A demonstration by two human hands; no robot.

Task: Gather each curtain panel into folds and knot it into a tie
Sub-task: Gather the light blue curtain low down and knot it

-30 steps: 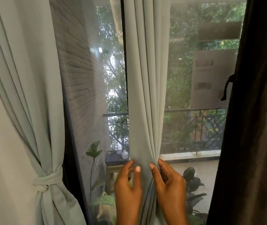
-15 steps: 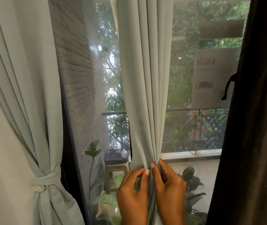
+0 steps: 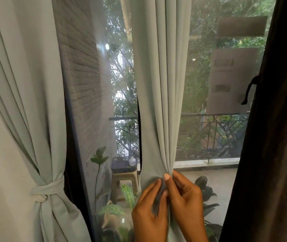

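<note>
A: Where is the curtain to tie?
B: The middle curtain panel (image 3: 160, 84) hangs straight down in front of the window (image 3: 209, 49), in the middle of the view. It is pale grey-green and has long folds.
A: Who has hold of it?
B: Two hands, low down. The left hand (image 3: 148, 213) and the right hand (image 3: 187, 201) sit side by side, very close together.
A: Are the hands wide open?
B: No. Both are curled up. Each one pinches the cloth between the thumb and the first finger. The folds all come together at that spot, just above the pinch.
A: Is the cloth knotted there?
B: No, it is only bunched. Some of it runs down between the two hands. A dark strip of it shows inside the left hand's grip.
A: What about the other curtain?
B: The left curtain panel (image 3: 25, 84) is at the left side. It is pulled in tight and has a knot (image 3: 47, 188) low down. Below the knot it spreads out.
A: What is on the right?
B: A dark curtain (image 3: 275, 137) fills the right edge.
A: And outside?
B: Through the window I see a brick wall (image 3: 81, 67), a railing (image 3: 214, 133), green trees (image 3: 121, 84), a stool (image 3: 124, 179) and leafy plants (image 3: 207, 193) near the floor.
</note>
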